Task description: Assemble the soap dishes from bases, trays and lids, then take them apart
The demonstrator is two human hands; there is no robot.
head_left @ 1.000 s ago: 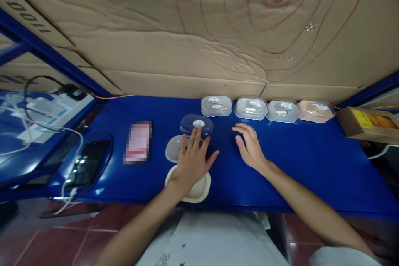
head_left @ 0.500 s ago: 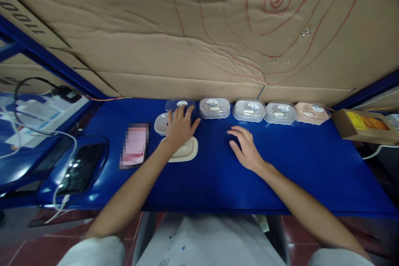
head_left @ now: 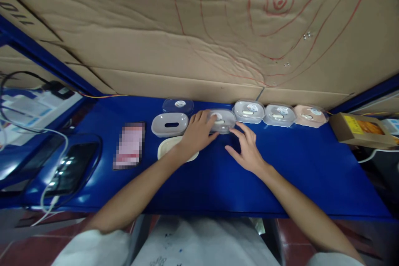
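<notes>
A pale grey oval box with a clear lid (head_left: pixel 227 119) lies in front of me, a white label and a small white piece showing on it. My left hand (head_left: pixel 199 131) is around its left end, the fingers over the lid and the thumb at the front side. At the right end, the fingertips of my right hand (head_left: pixel 247 149) are at the box's corner, fingers and thumb apart. Left of it are a grey oval shell (head_left: pixel 158 125) with a dark slot, a clear lid (head_left: pixel 170 106) behind that shell, and a cream oval tray (head_left: pixel 166 146) partly under my left forearm.
Two more lidded grey boxes (head_left: pixel 248 112) and a peach one (head_left: pixel 310 117) line the back of the blue table (head_left: pixel 224 191). A phone (head_left: pixel 129 147) lies at left, cables (head_left: pixel 64 141) and a dark device (head_left: pixel 73 170) further left. A cardboard box (head_left: pixel 352 129) stands at right.
My left hand has moved right from the grey shell to the lidded grey box. That box has come nearer to me and slightly right. My right hand's fingers have spread and reached its corner.
</notes>
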